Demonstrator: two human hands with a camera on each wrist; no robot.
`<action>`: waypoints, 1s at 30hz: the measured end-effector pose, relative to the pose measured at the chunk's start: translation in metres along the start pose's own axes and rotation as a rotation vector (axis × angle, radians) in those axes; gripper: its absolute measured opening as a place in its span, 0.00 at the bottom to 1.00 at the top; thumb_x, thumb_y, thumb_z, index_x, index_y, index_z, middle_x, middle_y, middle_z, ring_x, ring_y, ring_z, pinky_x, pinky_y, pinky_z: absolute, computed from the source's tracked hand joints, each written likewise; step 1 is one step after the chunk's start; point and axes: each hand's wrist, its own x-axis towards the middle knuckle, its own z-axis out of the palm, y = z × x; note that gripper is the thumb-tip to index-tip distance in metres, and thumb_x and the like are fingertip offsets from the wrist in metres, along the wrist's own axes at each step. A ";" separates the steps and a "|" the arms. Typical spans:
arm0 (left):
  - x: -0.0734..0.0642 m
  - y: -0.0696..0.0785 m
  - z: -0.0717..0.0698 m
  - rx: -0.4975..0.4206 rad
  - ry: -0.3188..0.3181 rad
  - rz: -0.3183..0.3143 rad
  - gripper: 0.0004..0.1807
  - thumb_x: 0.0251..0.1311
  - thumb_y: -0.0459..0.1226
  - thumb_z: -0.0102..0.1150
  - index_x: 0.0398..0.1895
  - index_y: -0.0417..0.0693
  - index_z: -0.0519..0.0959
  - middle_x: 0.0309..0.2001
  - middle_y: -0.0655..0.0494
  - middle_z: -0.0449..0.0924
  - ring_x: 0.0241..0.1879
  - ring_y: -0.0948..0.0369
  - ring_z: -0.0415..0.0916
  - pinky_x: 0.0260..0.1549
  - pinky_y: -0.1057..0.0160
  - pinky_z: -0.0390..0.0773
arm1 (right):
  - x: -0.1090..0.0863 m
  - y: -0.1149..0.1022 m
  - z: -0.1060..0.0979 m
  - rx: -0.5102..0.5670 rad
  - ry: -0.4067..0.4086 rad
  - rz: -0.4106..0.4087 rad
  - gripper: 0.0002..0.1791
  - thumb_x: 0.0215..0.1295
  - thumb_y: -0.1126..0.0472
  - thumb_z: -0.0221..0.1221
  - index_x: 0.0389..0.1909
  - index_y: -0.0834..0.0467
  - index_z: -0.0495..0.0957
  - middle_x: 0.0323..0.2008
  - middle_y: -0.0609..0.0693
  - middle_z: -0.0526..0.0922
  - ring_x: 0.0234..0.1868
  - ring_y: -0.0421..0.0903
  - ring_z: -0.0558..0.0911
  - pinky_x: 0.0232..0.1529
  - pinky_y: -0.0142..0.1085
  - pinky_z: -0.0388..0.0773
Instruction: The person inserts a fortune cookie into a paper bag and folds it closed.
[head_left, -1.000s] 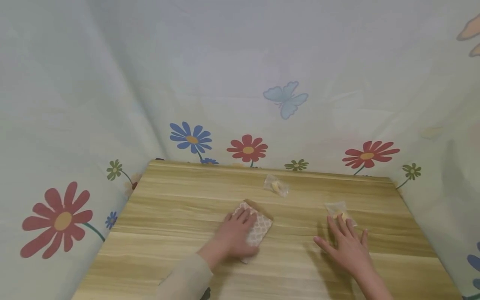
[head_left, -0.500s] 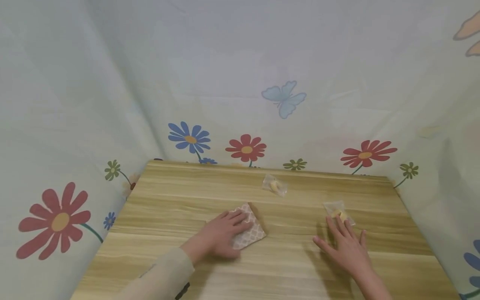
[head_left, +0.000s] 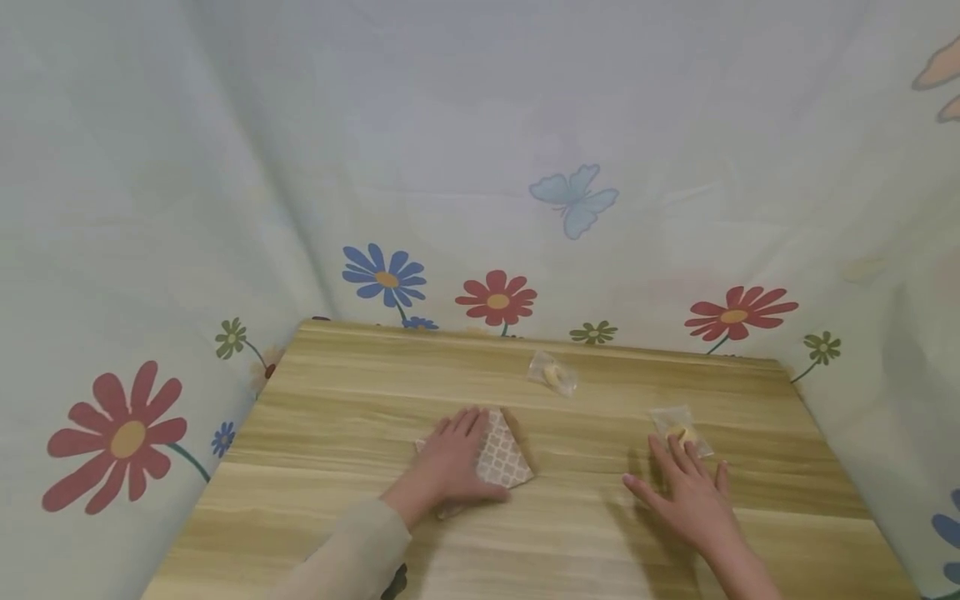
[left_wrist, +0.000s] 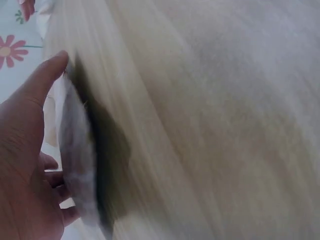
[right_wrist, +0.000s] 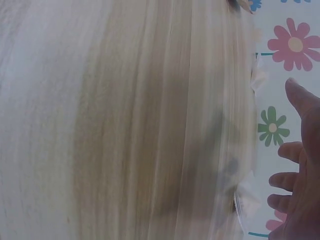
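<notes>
On my feed I have a wood-grain tabletop, its streaks running crosswise. I see a lattice-patterned cloth, partly hidden, around its middle. Near the far edge lies a clear packet with something yellowish inside; a similar second packet sits farther right.

A pale backdrop printed with flowers rises behind and along both sides of a wood-grain table, its cloth creased at left. Above the table's far edge, a blue flower blooms left of a red flower, with 1 light-blue butterfly overhead. A larger red bloom fills the left panel, 1 green flower appears at right, and an orange shape is cropped at upper right.
</notes>
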 end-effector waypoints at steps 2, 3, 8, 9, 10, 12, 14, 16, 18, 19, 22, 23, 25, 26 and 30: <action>0.001 0.000 0.003 0.001 0.004 0.001 0.75 0.46 0.77 0.69 0.86 0.38 0.52 0.83 0.39 0.55 0.82 0.43 0.55 0.80 0.41 0.55 | 0.000 -0.001 0.000 0.001 0.001 -0.001 0.52 0.71 0.27 0.58 0.81 0.60 0.63 0.80 0.72 0.57 0.79 0.77 0.54 0.70 0.83 0.38; 0.002 0.000 0.004 0.005 0.005 0.008 0.75 0.45 0.76 0.70 0.85 0.38 0.53 0.83 0.39 0.56 0.81 0.43 0.56 0.80 0.41 0.55 | 0.000 -0.001 -0.001 0.001 0.001 -0.001 0.52 0.71 0.27 0.58 0.81 0.60 0.63 0.80 0.72 0.57 0.79 0.77 0.54 0.70 0.83 0.38; 0.002 -0.004 0.003 0.047 -0.004 0.072 0.72 0.44 0.73 0.73 0.85 0.40 0.55 0.82 0.43 0.59 0.81 0.47 0.58 0.81 0.44 0.54 | 0.001 0.000 -0.002 -0.005 -0.002 0.000 0.52 0.71 0.27 0.58 0.81 0.60 0.63 0.80 0.72 0.57 0.79 0.76 0.54 0.70 0.83 0.39; 0.002 -0.005 0.003 0.056 -0.010 0.087 0.72 0.44 0.72 0.73 0.85 0.40 0.56 0.82 0.44 0.59 0.81 0.48 0.58 0.81 0.44 0.54 | 0.001 0.000 -0.002 -0.007 -0.002 0.000 0.52 0.71 0.27 0.58 0.81 0.60 0.63 0.80 0.72 0.57 0.79 0.76 0.54 0.70 0.83 0.39; 0.002 -0.006 0.002 0.062 -0.018 0.100 0.72 0.44 0.72 0.74 0.85 0.41 0.56 0.83 0.45 0.59 0.81 0.48 0.58 0.81 0.44 0.53 | 0.001 0.000 -0.002 -0.008 -0.002 0.000 0.52 0.70 0.27 0.58 0.81 0.60 0.63 0.80 0.71 0.57 0.79 0.76 0.54 0.70 0.83 0.39; 0.002 -0.009 0.001 0.067 -0.031 0.120 0.72 0.44 0.72 0.74 0.85 0.42 0.56 0.83 0.45 0.59 0.81 0.49 0.57 0.82 0.44 0.53 | 0.001 0.000 -0.002 -0.011 -0.002 -0.001 0.52 0.71 0.27 0.58 0.81 0.60 0.63 0.80 0.71 0.58 0.79 0.76 0.54 0.70 0.83 0.39; 0.002 -0.010 0.000 0.067 -0.041 0.134 0.73 0.43 0.73 0.74 0.85 0.42 0.56 0.83 0.46 0.59 0.81 0.49 0.57 0.82 0.44 0.52 | 0.001 0.000 -0.002 -0.010 -0.003 -0.002 0.52 0.71 0.27 0.58 0.81 0.60 0.64 0.80 0.71 0.58 0.79 0.76 0.54 0.70 0.83 0.39; 0.003 -0.011 -0.002 0.060 -0.044 0.134 0.74 0.41 0.74 0.75 0.86 0.43 0.55 0.83 0.46 0.57 0.82 0.49 0.56 0.82 0.44 0.51 | 0.001 0.000 -0.002 -0.011 -0.002 -0.003 0.52 0.71 0.27 0.58 0.81 0.60 0.64 0.80 0.71 0.58 0.79 0.76 0.55 0.70 0.83 0.39; 0.004 -0.011 -0.003 0.053 -0.046 0.122 0.76 0.40 0.75 0.75 0.86 0.44 0.54 0.84 0.47 0.55 0.83 0.49 0.53 0.82 0.44 0.49 | 0.002 0.001 -0.002 -0.011 0.001 -0.004 0.52 0.71 0.27 0.58 0.81 0.60 0.64 0.80 0.70 0.58 0.80 0.75 0.55 0.70 0.83 0.38; 0.005 -0.010 -0.004 0.048 -0.046 0.112 0.77 0.39 0.76 0.74 0.87 0.45 0.53 0.85 0.47 0.54 0.83 0.50 0.52 0.82 0.45 0.48 | 0.002 0.001 -0.001 -0.009 0.001 -0.003 0.52 0.71 0.27 0.58 0.81 0.60 0.64 0.80 0.70 0.58 0.80 0.75 0.54 0.70 0.83 0.38; 0.008 -0.008 -0.004 0.028 -0.057 0.081 0.79 0.36 0.78 0.74 0.87 0.47 0.51 0.86 0.49 0.51 0.85 0.50 0.47 0.83 0.46 0.46 | 0.001 0.002 0.000 -0.011 0.001 -0.002 0.51 0.71 0.27 0.58 0.81 0.60 0.64 0.80 0.70 0.59 0.80 0.75 0.55 0.70 0.83 0.38; 0.009 -0.007 -0.004 0.023 -0.064 0.073 0.80 0.35 0.78 0.74 0.87 0.47 0.51 0.86 0.49 0.50 0.85 0.50 0.47 0.83 0.46 0.45 | 0.001 0.002 0.001 -0.010 0.001 -0.002 0.51 0.71 0.27 0.58 0.81 0.60 0.64 0.80 0.70 0.59 0.80 0.75 0.55 0.70 0.83 0.38; 0.010 -0.006 -0.003 0.026 -0.074 0.063 0.82 0.32 0.79 0.75 0.87 0.46 0.52 0.86 0.48 0.51 0.85 0.49 0.46 0.83 0.45 0.46 | 0.001 0.002 0.002 -0.008 -0.001 -0.001 0.51 0.71 0.27 0.58 0.81 0.60 0.65 0.80 0.71 0.59 0.79 0.75 0.55 0.70 0.83 0.39; 0.011 -0.005 -0.003 0.036 -0.081 0.060 0.82 0.32 0.79 0.75 0.87 0.45 0.52 0.86 0.47 0.51 0.85 0.49 0.46 0.83 0.45 0.47 | 0.001 0.002 0.002 -0.009 -0.001 0.000 0.51 0.71 0.27 0.58 0.81 0.60 0.65 0.80 0.70 0.59 0.79 0.75 0.55 0.70 0.83 0.39; 0.010 -0.003 -0.004 0.082 -0.090 0.052 0.82 0.31 0.78 0.77 0.86 0.42 0.53 0.85 0.45 0.53 0.84 0.48 0.48 0.82 0.46 0.50 | 0.000 0.002 0.003 -0.001 0.003 0.003 0.50 0.71 0.28 0.58 0.80 0.59 0.65 0.80 0.70 0.59 0.79 0.75 0.56 0.71 0.83 0.39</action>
